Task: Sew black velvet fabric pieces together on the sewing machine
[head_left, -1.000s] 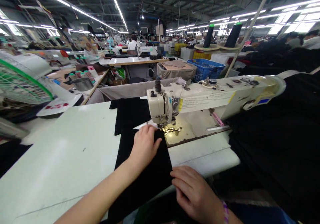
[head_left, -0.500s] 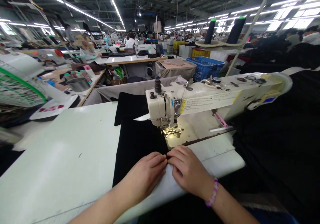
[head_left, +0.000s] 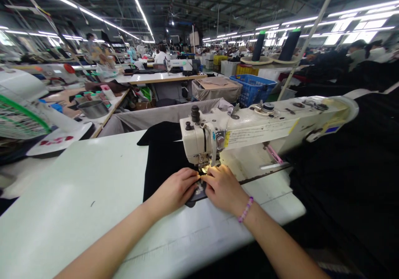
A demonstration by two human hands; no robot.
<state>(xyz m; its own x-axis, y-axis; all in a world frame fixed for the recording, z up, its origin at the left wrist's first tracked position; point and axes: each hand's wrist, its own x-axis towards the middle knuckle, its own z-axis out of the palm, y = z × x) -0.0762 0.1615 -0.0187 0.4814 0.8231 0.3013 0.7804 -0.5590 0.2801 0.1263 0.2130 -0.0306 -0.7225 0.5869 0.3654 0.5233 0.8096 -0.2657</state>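
Black fabric panel (head_left: 163, 160) lies flat on the white desk (head_left: 93, 179), left of the sewing machine (head_left: 258, 123). Far end reaches the back edge of the desk, with a pointed corner spread to the left there; right side runs in beneath the machine head. Near end is partly covered by the left hand (head_left: 179, 185), well back from the desk's front edge.

Left grip: fingertips and thumb closed on the panel's near right edge, just in front of the presser foot (head_left: 204, 170). Right hand (head_left: 223, 187), beaded bracelet (head_left: 246, 209) at the wrist: fingers bent, tips meeting those of the left beside the foot. Cannot tell whether the right grip pinches cloth or only rests against it; contact is hidden by the fingers.

Handling (judged): light, soft, limp; drapes instead of standing, so a push from far back would probably buckle it. Matt surface, likely little slip between fingers, though it may slide easily over the smooth desk. Not fragile; creasing or skewing more probable than tearing. Best hold: a fingertip pinch on the edge close to the foot, plus a flat palm on the broad part toward the desk's left side.
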